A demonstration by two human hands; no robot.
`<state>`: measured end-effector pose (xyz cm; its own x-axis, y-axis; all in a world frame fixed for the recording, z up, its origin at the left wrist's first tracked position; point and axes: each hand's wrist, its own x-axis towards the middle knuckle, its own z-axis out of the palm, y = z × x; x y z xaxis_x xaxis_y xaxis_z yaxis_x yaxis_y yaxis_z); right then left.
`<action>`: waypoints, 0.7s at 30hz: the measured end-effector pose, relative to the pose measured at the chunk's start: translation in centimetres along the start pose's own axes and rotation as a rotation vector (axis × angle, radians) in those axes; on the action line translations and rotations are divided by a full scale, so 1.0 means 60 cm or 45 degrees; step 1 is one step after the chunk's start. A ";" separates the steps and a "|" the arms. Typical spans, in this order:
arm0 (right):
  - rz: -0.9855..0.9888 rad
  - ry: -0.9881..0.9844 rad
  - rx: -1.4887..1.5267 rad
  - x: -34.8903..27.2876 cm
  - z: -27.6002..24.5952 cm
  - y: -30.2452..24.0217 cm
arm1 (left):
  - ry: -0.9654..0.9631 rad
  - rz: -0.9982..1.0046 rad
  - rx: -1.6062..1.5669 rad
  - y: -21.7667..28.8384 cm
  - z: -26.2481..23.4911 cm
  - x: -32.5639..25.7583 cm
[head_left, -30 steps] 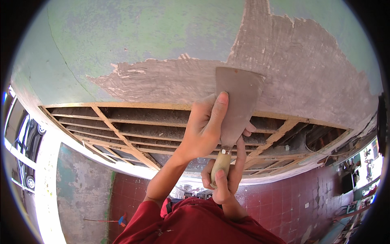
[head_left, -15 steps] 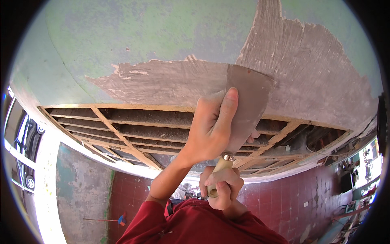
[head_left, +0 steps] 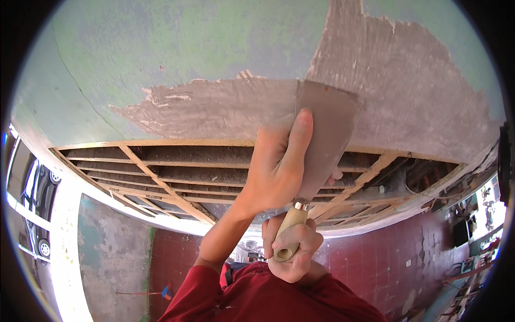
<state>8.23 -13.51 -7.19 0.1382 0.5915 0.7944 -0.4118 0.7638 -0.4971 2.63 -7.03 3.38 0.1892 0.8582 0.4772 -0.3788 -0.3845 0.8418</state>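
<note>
A wide scraper [head_left: 328, 134] with a flat metal blade and a pale wooden handle lies with its broad edge against the bare grey-brown patch [head_left: 209, 110] of a green-painted surface. My left hand [head_left: 279, 166] grips the blade partway along; its thumb presses flat on the near face and fingertips show past the far edge. Wrapped around the handle below the metal collar is my right hand [head_left: 295, 247]. The fingers of my left hand behind the blade are mostly hidden.
Beside the scraped area is an opening with wooden battens [head_left: 161, 172]. Flaking green paint [head_left: 188, 40] borders the bare patch. Red floor tiles [head_left: 370, 263] show below, with a stick-like tool with a blue head [head_left: 167, 292] at left. Cars [head_left: 40, 214] stand beyond a bright gap.
The scraper's blade edge has shifted slightly up and left in view, both hands still on it. The handle's end sits a little lower and farther right. The whole view has shifted slightly.
</note>
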 end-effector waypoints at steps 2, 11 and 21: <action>-0.010 0.034 0.021 0.003 0.003 0.004 | -0.006 -0.008 -0.004 0.000 -0.003 0.001; -0.008 -0.057 0.051 0.012 0.004 -0.006 | -0.022 0.003 0.031 -0.002 -0.004 0.003; -0.058 0.092 -0.018 0.003 0.007 0.010 | -0.074 -0.023 0.047 0.000 -0.010 0.007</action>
<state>7.62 -13.04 -7.19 0.2216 0.5729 0.7891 -0.3906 0.7936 -0.4665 2.18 -6.47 3.44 0.2483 0.8445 0.4746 -0.3411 -0.3823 0.8588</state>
